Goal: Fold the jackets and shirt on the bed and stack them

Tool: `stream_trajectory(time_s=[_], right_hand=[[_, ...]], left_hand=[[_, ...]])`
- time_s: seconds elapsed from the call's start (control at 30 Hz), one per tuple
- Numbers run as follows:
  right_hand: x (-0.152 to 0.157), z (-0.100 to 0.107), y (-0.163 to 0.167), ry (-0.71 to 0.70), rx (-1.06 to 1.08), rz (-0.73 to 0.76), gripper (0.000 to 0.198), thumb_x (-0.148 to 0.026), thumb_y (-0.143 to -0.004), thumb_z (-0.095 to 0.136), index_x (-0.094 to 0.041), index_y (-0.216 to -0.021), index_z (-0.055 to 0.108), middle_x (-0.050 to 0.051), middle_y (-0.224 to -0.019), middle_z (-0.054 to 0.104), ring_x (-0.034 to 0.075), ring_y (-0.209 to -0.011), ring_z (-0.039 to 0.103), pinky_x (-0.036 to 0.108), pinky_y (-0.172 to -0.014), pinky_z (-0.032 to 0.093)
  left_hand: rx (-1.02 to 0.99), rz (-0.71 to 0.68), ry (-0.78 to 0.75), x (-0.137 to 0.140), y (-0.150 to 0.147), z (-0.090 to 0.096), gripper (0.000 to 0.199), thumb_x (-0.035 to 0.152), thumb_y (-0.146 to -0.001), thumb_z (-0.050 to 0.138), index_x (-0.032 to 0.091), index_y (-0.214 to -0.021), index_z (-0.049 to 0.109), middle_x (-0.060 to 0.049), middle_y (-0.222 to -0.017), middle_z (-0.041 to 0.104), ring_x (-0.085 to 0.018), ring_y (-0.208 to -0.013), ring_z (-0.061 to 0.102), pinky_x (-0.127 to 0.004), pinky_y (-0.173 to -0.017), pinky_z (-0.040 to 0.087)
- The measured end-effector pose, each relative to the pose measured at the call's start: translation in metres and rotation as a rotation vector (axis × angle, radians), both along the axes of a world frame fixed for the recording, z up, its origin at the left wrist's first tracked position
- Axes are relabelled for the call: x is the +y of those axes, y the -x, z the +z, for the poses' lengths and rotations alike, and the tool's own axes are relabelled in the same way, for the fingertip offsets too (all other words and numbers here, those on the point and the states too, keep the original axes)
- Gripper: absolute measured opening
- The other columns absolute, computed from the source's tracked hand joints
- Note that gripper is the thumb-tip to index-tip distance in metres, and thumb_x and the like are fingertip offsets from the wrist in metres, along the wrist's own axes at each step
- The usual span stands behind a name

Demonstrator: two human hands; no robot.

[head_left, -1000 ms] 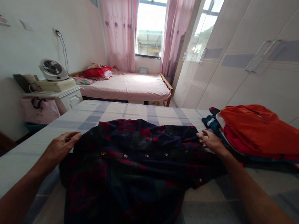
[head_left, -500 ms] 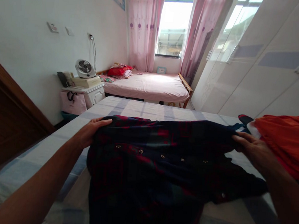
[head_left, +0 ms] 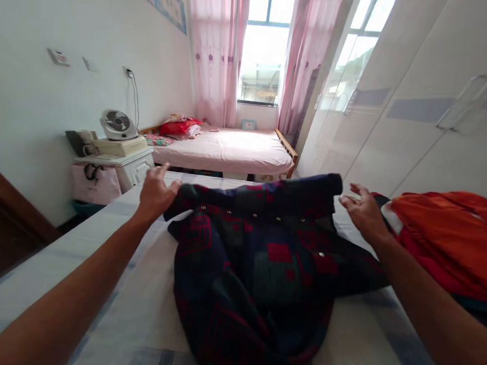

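A dark shirt patterned in navy, green and red lies across the bed in front of me. Its row of small shiny buttons runs sideways near the far edge, where the cloth is bunched up. My left hand is at the shirt's far left corner, fingers apart and the thumb close to the cloth; whether it touches I cannot tell. Beyond the far right corner, my right hand hovers with spread fingers, apart from the fabric. Neither hand grips the shirt.
Folded orange and red clothes are stacked on the bed at the right. Farther off stand a second bed with a pink sheet, a white nightstand holding a fan, and a white wardrobe along the right wall.
Both hands have let go of the shirt and opened. The shirt has come down onto the bed, its far edge now loosely bunched. My view has turned slightly right and upward.
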State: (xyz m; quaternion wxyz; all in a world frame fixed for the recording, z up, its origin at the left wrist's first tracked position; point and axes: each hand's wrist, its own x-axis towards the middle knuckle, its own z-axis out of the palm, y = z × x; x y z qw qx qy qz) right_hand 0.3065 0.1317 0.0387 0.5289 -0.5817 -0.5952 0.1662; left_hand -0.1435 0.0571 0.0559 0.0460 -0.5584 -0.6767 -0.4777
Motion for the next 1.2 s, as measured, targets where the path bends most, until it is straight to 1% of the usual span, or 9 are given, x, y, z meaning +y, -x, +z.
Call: stream_trajectory(time_s=[0.17,0.3,0.4,0.53,0.7,0.8,0.87,1.03,1.2], right_hand=[[-0.092,-0.039,0.001,-0.097,-0.461,0.111,0.026,-0.032,-0.084,0.049,-0.022,-0.106,0.058,0.007,-0.111,0.06,0.019,-0.081,0.063,0.035,-0.078,0.051],[-0.162,-0.047,0.006,0.064,-0.59,0.4,0.017,-0.035,-0.086,0.049,-0.025,-0.093,0.062,0.003,-0.091,0.064,0.017,-0.077,0.062,0.028,-0.07,0.051],[-0.191,-0.043,0.015,0.271,-0.673,0.661,0.024,-0.029,-0.081,0.057,-0.029,-0.105,0.061,0.003,-0.104,0.062,0.017,-0.083,0.062,0.026,-0.073,0.052],[-0.201,-0.046,0.026,0.288,-0.786,0.666,0.052,-0.017,-0.069,0.061,-0.03,-0.119,0.055,0.005,-0.121,0.055,0.02,-0.096,0.062,0.03,-0.084,0.05],[-0.185,-0.061,0.031,0.208,-0.924,0.427,0.041,-0.019,-0.076,0.053,-0.025,-0.117,0.055,0.005,-0.119,0.057,0.02,-0.083,0.065,0.03,-0.071,0.05],[-0.163,-0.061,0.036,0.171,-0.903,0.298,0.023,-0.025,-0.087,0.042,-0.023,-0.1,0.06,0.004,-0.105,0.062,0.017,-0.074,0.065,0.027,-0.062,0.046],[-0.148,-0.052,0.04,0.126,-0.801,0.248,0.022,-0.027,-0.089,0.04,-0.021,-0.093,0.06,0.004,-0.096,0.064,0.018,-0.074,0.064,0.027,-0.063,0.044],[-0.132,-0.008,0.058,0.116,-0.184,0.306,0.02,-0.034,-0.088,0.042,-0.019,-0.089,0.056,-0.002,-0.06,0.059,0.014,-0.058,0.057,0.026,-0.06,0.042],[-0.158,0.013,0.101,0.219,0.351,0.736,0.023,-0.041,-0.088,0.047,-0.018,-0.088,0.053,-0.004,-0.059,0.055,0.01,-0.052,0.052,0.023,-0.054,0.042]], left_hand=[[0.315,-0.783,0.386,-0.105,-0.043,-0.029,0.04,0.044,-0.083,0.055,0.029,-0.12,0.058,-0.005,-0.132,0.052,-0.023,-0.12,0.049,-0.035,-0.1,0.041],[0.603,-1.065,0.421,-0.155,-0.086,-0.05,0.083,0.054,-0.07,0.066,0.033,-0.141,0.03,-0.007,-0.146,0.038,-0.029,-0.135,0.031,-0.046,-0.11,0.026],[0.7,-1.076,0.363,-0.153,-0.114,-0.069,0.079,0.044,-0.075,0.065,0.026,-0.142,0.028,-0.01,-0.14,0.045,-0.03,-0.133,0.032,-0.051,-0.111,0.019],[0.641,-0.993,0.334,-0.131,-0.138,-0.075,0.021,0.018,-0.087,0.044,0.019,-0.098,0.061,-0.005,-0.087,0.066,-0.02,-0.088,0.063,-0.043,-0.098,0.038],[-0.156,-0.77,0.363,-0.1,-0.131,-0.03,0.02,0.025,-0.081,0.043,0.018,-0.088,0.061,0.0,-0.073,0.061,-0.015,-0.065,0.057,-0.023,-0.059,0.044],[-0.625,-0.676,0.319,-0.082,-0.116,-0.007,0.03,0.036,-0.077,0.05,0.018,-0.098,0.06,0.004,-0.064,0.057,-0.013,-0.053,0.051,-0.022,-0.05,0.04],[-0.731,-0.622,0.276,-0.071,-0.106,-0.004,0.036,0.038,-0.075,0.051,0.017,-0.103,0.059,0.004,-0.063,0.057,-0.012,-0.051,0.05,-0.022,-0.049,0.04],[-0.309,-0.467,0.184,-0.07,-0.093,-0.017,0.037,0.029,-0.079,0.044,0.016,-0.111,0.057,-0.004,-0.091,0.063,-0.02,-0.084,0.059,-0.033,-0.078,0.047],[0.121,-0.809,0.157,-0.103,-0.125,-0.033,0.071,0.037,-0.077,0.058,0.024,-0.141,0.031,-0.008,-0.147,0.034,-0.028,-0.132,0.033,-0.043,-0.108,0.029]])
